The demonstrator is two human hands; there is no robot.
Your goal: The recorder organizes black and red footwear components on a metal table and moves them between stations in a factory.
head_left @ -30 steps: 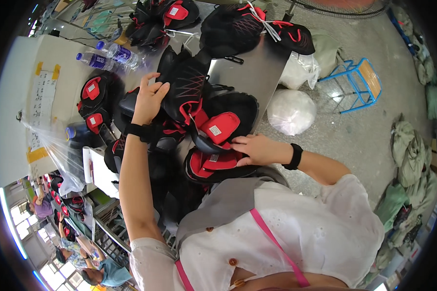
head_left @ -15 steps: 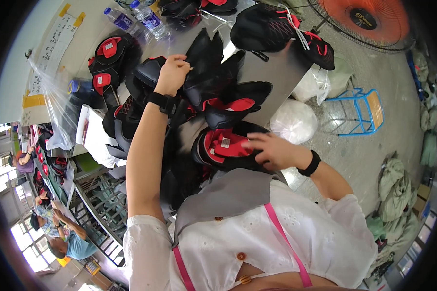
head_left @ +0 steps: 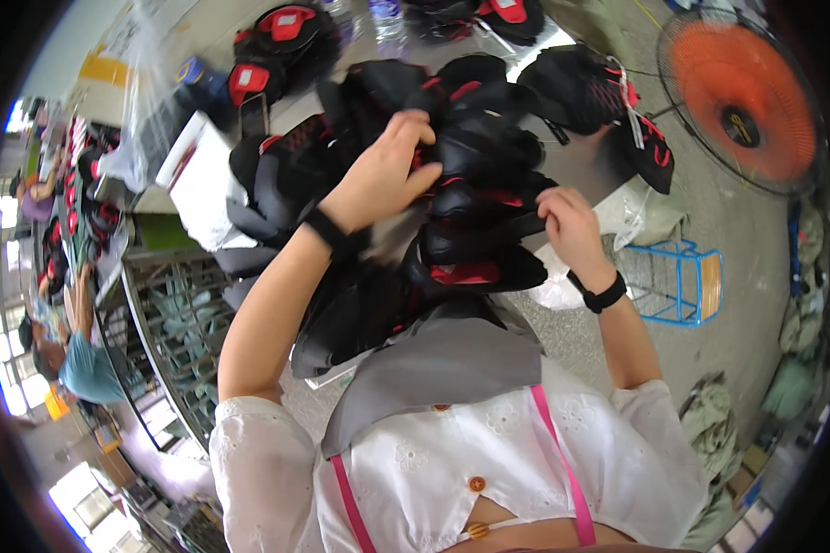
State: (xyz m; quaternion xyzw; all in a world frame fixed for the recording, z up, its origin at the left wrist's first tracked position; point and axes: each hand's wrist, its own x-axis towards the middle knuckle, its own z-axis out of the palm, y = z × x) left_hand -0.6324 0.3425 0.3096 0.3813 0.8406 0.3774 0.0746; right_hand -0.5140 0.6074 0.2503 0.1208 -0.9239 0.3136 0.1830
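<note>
**Q:** What are you handling there, and is it a pain to hold?

**Me:** Heap of black shoe uppers (head_left: 475,146) with red lining (head_left: 466,274), no soles that I can see. I'd guess each one is light and fairly soft, floppy round the collar, firmer at the smooth rounded ends. Doubt they'd break. The smooth panels might slide on each other though, so a stack could shear if you only pinch the top one.

**Q:** So where would you grab?

**Me:** Personally? The edge or the narrow end — something thin enough to pinch — with the other hand steadying the side of the heap.

**Q:** And where are your hands right now?

**Me:** Left grip (head_left: 378,175) is wide, thumb well apart from the fingers, over the left side of the heap. Can't tell how hard the tips press, if at all. Right grip (head_left: 576,230) is narrow, fingers curled at the right-hand end of one upper (head_left: 489,238) — can't tell if it's properly pinched.

**Q:** And the heap itself?

**Me:** Mostly between my two hands on the metal tabletop (head_left: 604,166), with the near uppers close to my grey apron (head_left: 443,369).
</note>
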